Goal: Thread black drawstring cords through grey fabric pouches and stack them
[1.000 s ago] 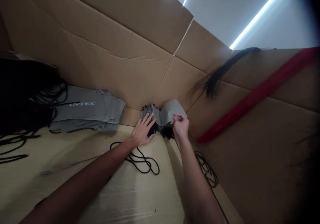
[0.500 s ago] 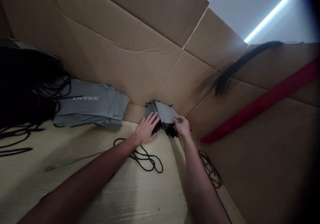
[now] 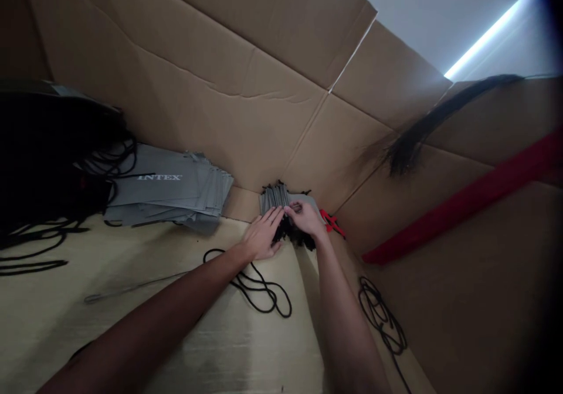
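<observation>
An upright bundle of grey bags (image 3: 275, 196) with black drawstrings stands in the far corner of a big cardboard box (image 3: 246, 77). My left hand (image 3: 263, 237) rests against the front of the bundle, fingers stretched out. My right hand (image 3: 305, 218) is closed on the top edge of the bundle's rightmost grey bag, pressing it toward the rest. A tuft of black cord ends (image 3: 295, 237) shows under my right hand.
A flat stack of grey INTEX bags (image 3: 169, 190) lies at the left by a dark heap of black cords (image 3: 48, 171). Loose black cords (image 3: 261, 285) lie on the pale floor (image 3: 132, 300), more cords (image 3: 382, 318) at the right. A red strip (image 3: 466, 197) and a black cord bundle (image 3: 422, 130) hang on the right wall.
My right hand has moved left and folded the raised grey bag down against the bundle. A small red piece now shows right of the bundle. The view has shifted slightly.
</observation>
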Demonstrator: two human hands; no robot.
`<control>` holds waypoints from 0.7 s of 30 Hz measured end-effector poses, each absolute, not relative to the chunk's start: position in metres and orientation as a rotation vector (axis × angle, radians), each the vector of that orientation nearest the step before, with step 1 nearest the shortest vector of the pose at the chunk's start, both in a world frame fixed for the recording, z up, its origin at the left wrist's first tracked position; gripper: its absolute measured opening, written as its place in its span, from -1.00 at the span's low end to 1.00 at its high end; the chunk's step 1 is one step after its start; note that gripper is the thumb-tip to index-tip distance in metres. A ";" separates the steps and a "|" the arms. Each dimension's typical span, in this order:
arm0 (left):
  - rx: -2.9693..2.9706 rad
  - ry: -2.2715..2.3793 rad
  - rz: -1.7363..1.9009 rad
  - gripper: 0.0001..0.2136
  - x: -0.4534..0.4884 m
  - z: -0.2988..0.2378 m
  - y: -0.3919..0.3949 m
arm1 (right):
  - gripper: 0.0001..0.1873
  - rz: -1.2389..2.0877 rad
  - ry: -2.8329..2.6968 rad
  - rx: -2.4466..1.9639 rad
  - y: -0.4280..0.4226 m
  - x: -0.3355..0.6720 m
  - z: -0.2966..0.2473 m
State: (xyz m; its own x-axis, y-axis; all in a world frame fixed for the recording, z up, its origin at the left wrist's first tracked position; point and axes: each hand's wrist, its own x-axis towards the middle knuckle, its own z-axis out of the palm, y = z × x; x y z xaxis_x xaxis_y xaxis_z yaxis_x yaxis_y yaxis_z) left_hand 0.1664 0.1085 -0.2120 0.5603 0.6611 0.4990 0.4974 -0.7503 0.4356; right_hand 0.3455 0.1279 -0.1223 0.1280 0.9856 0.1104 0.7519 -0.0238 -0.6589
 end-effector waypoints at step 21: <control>2.530 0.909 1.047 -0.10 0.167 -0.224 0.115 | -0.63 0.450 -1.564 -1.781 0.140 0.347 -0.137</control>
State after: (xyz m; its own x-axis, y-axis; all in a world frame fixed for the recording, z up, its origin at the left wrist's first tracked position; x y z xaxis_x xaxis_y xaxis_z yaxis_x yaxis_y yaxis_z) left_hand 0.1667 0.1154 -0.2244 0.5455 0.6356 0.5462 0.4514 -0.7720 0.4475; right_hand 0.3472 0.1404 -0.1369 0.2054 0.9598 0.1915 0.7113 -0.0119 -0.7028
